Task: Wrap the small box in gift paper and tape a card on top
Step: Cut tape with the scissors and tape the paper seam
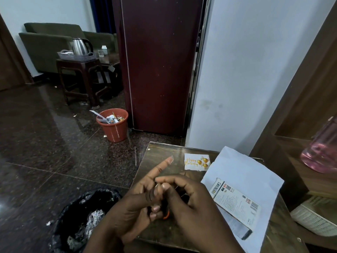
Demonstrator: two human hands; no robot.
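At the lower middle of the frame we see the two hands brought together over the near left part of the wooden worktop point(160, 148). The left hand point(144, 201) has its forefinger stretched up and away, a strip of clear tape point(170, 159) stuck at its tip, while its other fingers curl round a small dark thing with an orange edge point(166, 215); we cannot tell what that thing is. The right hand point(189, 201) has its fingers bent, its grip pinched together against the left hand's fingers, on something too hidden to name.

To the right of the hands, in the lower right of the frame, the small box point(237, 205) lies flat on a white sheet of paper point(244, 167), printed side up, set at a slant. The paper is spread open under it and overhangs the worktop's near edge. Above the hands, towards the middle right, the "Happy Birthday" card point(197, 162) lies flat on the worktop, just beside the paper's upper left edge and apart from the box.

In the lower left a bin lined with a black bag point(87, 212) stands on the dark floor, and an orange bucket point(113, 126) of scraps stands higher up by a maroon fridge point(160, 66).
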